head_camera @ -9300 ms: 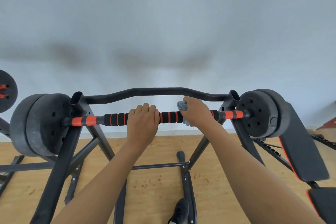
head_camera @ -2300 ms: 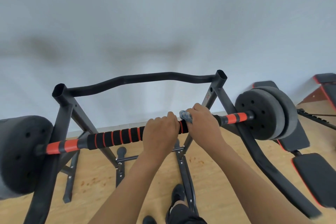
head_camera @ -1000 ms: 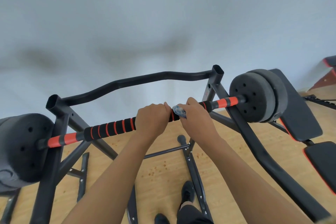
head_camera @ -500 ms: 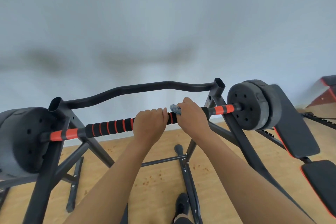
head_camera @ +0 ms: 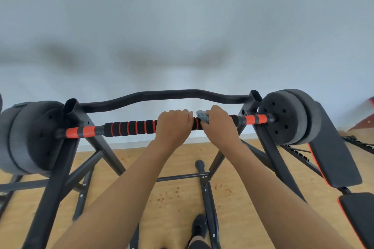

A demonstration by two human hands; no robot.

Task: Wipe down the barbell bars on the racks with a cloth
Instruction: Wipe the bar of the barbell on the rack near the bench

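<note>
A barbell bar [head_camera: 129, 127] with black foam grips and orange rings lies across a black rack [head_camera: 66, 147], grey weight plates at each end [head_camera: 32, 137] [head_camera: 287, 116]. My left hand [head_camera: 174, 125] is closed around the bar near its middle. Just to its right, my right hand [head_camera: 218, 125] presses a small blue-grey cloth [head_camera: 202, 116] against the bar; only a corner of the cloth shows above the fingers. The two hands almost touch.
A curved black crossbar [head_camera: 162, 96] joins the rack's uprights behind the barbell. A black and red bench [head_camera: 334, 147] stands at the right. Rack feet [head_camera: 208, 198] and my shoe [head_camera: 199, 226] are on the wooden floor. A pale wall is close behind.
Over the last second the view has levelled and the bar sits higher and more horizontal. Both hands stay side by side on the bar with the cloth under the right one.
</note>
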